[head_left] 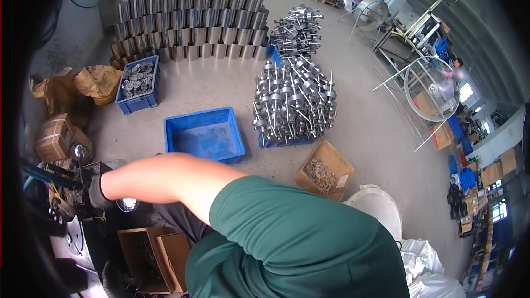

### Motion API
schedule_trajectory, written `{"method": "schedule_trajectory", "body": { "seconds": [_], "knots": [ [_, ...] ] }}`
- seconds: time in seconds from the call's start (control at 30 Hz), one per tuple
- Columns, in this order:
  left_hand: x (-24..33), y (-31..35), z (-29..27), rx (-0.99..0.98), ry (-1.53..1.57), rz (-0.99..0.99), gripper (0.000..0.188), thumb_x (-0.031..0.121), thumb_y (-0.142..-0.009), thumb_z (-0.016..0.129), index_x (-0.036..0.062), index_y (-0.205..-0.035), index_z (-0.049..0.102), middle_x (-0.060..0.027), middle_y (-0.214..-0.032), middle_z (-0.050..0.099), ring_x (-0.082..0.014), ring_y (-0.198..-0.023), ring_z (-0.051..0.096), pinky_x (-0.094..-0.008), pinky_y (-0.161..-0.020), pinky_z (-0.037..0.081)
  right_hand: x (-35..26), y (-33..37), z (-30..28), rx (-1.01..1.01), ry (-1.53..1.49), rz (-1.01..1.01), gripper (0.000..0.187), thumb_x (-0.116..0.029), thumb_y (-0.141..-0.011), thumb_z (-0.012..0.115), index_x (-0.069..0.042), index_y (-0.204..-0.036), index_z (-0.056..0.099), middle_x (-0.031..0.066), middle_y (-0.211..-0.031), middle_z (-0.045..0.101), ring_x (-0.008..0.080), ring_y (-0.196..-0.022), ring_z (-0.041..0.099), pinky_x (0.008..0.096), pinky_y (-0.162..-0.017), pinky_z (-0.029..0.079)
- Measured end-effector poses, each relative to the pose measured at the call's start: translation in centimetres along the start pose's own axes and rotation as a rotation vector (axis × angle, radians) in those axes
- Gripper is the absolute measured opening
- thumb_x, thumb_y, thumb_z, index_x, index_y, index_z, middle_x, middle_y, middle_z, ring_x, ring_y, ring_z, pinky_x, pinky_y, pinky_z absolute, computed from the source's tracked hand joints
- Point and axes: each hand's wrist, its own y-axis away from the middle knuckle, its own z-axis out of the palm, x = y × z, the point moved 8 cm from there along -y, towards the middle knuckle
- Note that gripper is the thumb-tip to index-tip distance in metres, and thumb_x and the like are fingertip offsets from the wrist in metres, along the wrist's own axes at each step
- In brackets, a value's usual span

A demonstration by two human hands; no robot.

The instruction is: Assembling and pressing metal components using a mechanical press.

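My right arm in a green short sleeve stretches across to the left. My right hand (98,191), in a dark glove, is at a dark machine (83,174) with a ball-ended lever (80,151). Its fingers are hidden, so I cannot see what they touch or hold. A shiny round metal part (127,204) shows just below the wrist. No left hand can be made out; the lower left is dark. Beside my legs stands an open cardboard box (144,259) with dark contents.
Beyond my arm lies a blue crate (234,132). Another blue crate (138,102) holds round metal parts. Stacked metal tubes (193,19) and a heap of shafted metal rotors (292,99) stand farther off. A cardboard box (337,160) of small parts and white sacks (425,270) are at right.
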Motion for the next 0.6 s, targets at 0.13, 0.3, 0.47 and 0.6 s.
{"method": "schedule_trajectory", "body": {
  "seconds": [0.13, 0.3, 0.47, 0.6],
  "knots": [
    [-2.7, -2.4, -5.0, 0.071, -0.162, 0.114, 0.039, 0.017, -0.105, 0.055, 0.0049, -0.142, 0.059, -0.0085, -0.117, 0.068, -0.0198, -0.101, 0.066, -0.034, -0.09, 0.057, -3.4, -1.5, 2.4, -0.019, -0.047, -0.015, 0.035, -0.027, -0.087, 0.071, -0.009, -0.116, 0.077, 0.0147, -0.121, 0.074, 0.0341, -0.114, 0.069, 0.0545, -0.103, 0.048],
    [-2.6, -4.4, -1.9, 0.118, -0.21, 0.056, 0.042, 0.023, -0.106, 0.057, 0.0036, -0.143, 0.056, -0.0077, -0.116, 0.067, -0.0201, -0.104, 0.065, -0.0325, -0.091, 0.055, -7.5, -6.5, 7.1, -0.071, -0.127, -0.028, 0.035, -0.028, -0.087, 0.071, -0.009, -0.116, 0.077, 0.0148, -0.121, 0.074, 0.034, -0.114, 0.069, 0.0535, -0.103, 0.049],
    [2.0, -3.3, 4.3, 0.117, -0.587, 0.163, 0.044, 0.027, -0.106, 0.057, 0.0032, -0.143, 0.054, -0.008, -0.118, 0.066, -0.0208, -0.106, 0.065, -0.0328, -0.09, 0.055, -14.7, -15.3, 10.1, -0.089, -0.198, -0.072, 0.035, -0.028, -0.087, 0.071, -0.009, -0.116, 0.077, 0.0149, -0.121, 0.074, 0.034, -0.114, 0.069, 0.0525, -0.102, 0.049],
    [5.0, -3.2, 11.3, 0.073, -0.882, 0.256, 0.046, 0.029, -0.106, 0.057, 0.0028, -0.144, 0.053, -0.0082, -0.121, 0.065, -0.0213, -0.107, 0.064, -0.0331, -0.09, 0.055, -14.5, -18.9, 13.0, -0.112, -0.258, -0.08, 0.036, -0.028, -0.087, 0.071, -0.009, -0.116, 0.077, 0.015, -0.121, 0.074, 0.034, -0.113, 0.069, 0.0518, -0.102, 0.049]
  ]
}}
